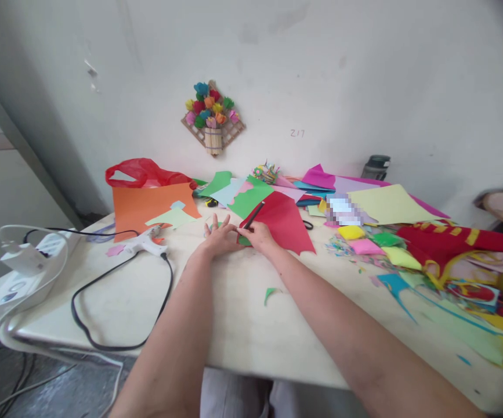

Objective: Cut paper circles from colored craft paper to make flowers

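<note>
My right grip [256, 233] is closed narrowly around a dark pen [254, 216] at the left edge of the red sheet [285, 220], where a small green piece [244, 240] shows; my left grip [222, 238] is spread wide just left of that sheet. For clean marks, I should press the green piece flat, steady the pen and stroke lightly.

On the wall [303, 69] hangs 1 flower ornament [210, 113]; lower are a red bag [147, 173], bottle [375, 168] and power strip [54, 246].
</note>
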{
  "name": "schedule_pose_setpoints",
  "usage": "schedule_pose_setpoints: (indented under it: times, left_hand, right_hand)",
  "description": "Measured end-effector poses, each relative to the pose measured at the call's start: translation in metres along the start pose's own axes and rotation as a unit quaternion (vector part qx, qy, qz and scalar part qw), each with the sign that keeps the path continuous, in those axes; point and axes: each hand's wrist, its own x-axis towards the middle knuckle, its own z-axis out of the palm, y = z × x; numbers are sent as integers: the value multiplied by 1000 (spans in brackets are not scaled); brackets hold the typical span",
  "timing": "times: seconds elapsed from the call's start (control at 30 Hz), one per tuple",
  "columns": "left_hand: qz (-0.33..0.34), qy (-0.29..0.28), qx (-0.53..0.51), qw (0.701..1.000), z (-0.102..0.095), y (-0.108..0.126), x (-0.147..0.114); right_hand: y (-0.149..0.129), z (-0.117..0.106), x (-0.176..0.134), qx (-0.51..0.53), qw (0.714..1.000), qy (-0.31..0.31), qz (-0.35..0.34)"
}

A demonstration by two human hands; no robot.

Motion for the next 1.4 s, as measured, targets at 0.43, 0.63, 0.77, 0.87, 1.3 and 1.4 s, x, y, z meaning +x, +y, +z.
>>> schedule_pose_setpoints:
  times: [0.43,0.63,0.77,0.87,1.3,1.4]
  left_hand:
    - [-37,-65,25,997,-15,-1,-5]
    - [-43,-67,34,996,-17,1,-5]
    - [-40,-73,33,996,-19,4,-7]
    - [-48,-76,30,996,-20,4,-8]
    - [-53,-63,26,996,-18,4,-5]
    - [-56,-58,18,997,-17,3,-5]
  right_hand:
    - [1,-1,-1,27,1000,-8,-3]
    - [0,-2,-2,26,1000,-6,-7]
    - [2,-1,-1,21,1000,-9,-9]
    - [2,-1,0,24,1000,-10,-8]
    - [-3,-7,-3,37,999,-25,-2]
    - [-4,-8,-4,46,999,-28,1]
